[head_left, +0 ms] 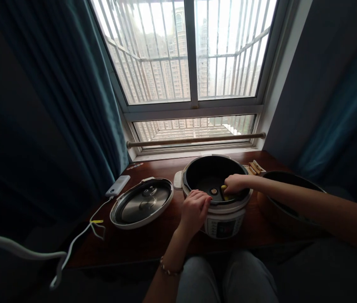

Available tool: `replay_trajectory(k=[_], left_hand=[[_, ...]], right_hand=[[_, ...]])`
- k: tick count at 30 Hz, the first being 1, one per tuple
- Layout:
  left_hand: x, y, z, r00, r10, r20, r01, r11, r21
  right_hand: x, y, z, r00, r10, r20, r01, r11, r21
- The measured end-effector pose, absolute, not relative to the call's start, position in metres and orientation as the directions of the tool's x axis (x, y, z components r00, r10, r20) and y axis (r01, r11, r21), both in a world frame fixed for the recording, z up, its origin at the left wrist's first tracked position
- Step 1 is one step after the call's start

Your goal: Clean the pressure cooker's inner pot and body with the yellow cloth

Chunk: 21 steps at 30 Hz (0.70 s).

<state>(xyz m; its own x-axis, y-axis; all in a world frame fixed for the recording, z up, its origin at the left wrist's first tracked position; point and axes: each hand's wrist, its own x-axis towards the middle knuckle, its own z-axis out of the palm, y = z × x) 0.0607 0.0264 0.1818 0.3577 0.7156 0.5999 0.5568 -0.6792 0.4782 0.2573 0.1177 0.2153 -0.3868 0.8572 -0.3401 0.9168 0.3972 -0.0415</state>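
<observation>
A white electric pressure cooker (pixel 227 210) stands on the table, its top off and its dark inside showing. My left hand (pixel 195 210) is closed over the near left rim of the cooker. Inside the cooker, my right hand (pixel 237 185) grips something yellow, which looks like a sponge or cloth (pixel 224 189), against the near right inner wall. Part of that yellow piece is hidden by the fingers. A small round metal centre (pixel 214 191) shows on the cooker's floor. The cooker's lid (pixel 142 204) lies to the left, its inner side facing up.
A large dark pot (pixel 270 202) stands to the right, partly under my right forearm. Behind it lie several small tan pieces (pixel 254 167). A white power bank (pixel 119 185) with a white cable (pixel 77 244) sits left of the lid. The wooden table (pixel 109 248) meets a barred window (pixel 194 84).
</observation>
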Motion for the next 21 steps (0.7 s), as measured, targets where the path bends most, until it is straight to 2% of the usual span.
replay_trajectory(k=[1, 3, 5, 7, 10, 12, 15, 18, 21], left_hand=[[0.061, 0.026, 0.182, 0.358, 0.72, 0.594, 0.56, -0.675, 0.481], [0.061, 0.025, 0.183, 0.35, 0.737, 0.578, 0.567, -0.658, 0.496], [0.061, 0.025, 0.188, 0.311, 0.767, 0.561, 0.59, -0.619, 0.519], [0.063, 0.027, 0.199, 0.266, 0.793, 0.548, 0.628, -0.574, 0.525], [0.071, 0.037, 0.221, 0.351, 0.818, 0.455, 0.639, -0.565, 0.523], [0.08, 0.049, 0.234, 0.539, 0.803, 0.253, 0.579, -0.572, 0.581], [0.094, 0.07, 0.241, 0.756, 0.644, -0.118, 0.522, -0.485, 0.702], [0.099, 0.094, 0.231, 0.775, 0.547, -0.316, 0.58, -0.419, 0.698], [0.094, 0.119, 0.213, 0.752, 0.542, -0.374, 0.63, -0.427, 0.649]], right_hand=[[0.254, 0.111, 0.217, -0.402, 0.846, -0.352, 0.914, 0.394, -0.095], [0.247, 0.097, 0.219, -0.459, 0.82, -0.34, 0.882, 0.378, -0.28], [0.242, 0.084, 0.22, -0.539, 0.805, -0.25, 0.788, 0.376, -0.488], [0.24, 0.072, 0.22, -0.579, 0.807, -0.113, 0.686, 0.408, -0.603], [0.24, 0.056, 0.216, -0.545, 0.835, 0.068, 0.655, 0.476, -0.587], [0.242, 0.045, 0.211, -0.489, 0.857, 0.164, 0.689, 0.495, -0.53], [0.246, 0.026, 0.199, -0.392, 0.862, 0.321, 0.77, 0.498, -0.399], [0.251, 0.01, 0.186, -0.314, 0.782, 0.539, 0.767, 0.544, -0.342], [0.252, 0.002, 0.175, -0.257, 0.682, 0.685, 0.716, 0.61, -0.339]])
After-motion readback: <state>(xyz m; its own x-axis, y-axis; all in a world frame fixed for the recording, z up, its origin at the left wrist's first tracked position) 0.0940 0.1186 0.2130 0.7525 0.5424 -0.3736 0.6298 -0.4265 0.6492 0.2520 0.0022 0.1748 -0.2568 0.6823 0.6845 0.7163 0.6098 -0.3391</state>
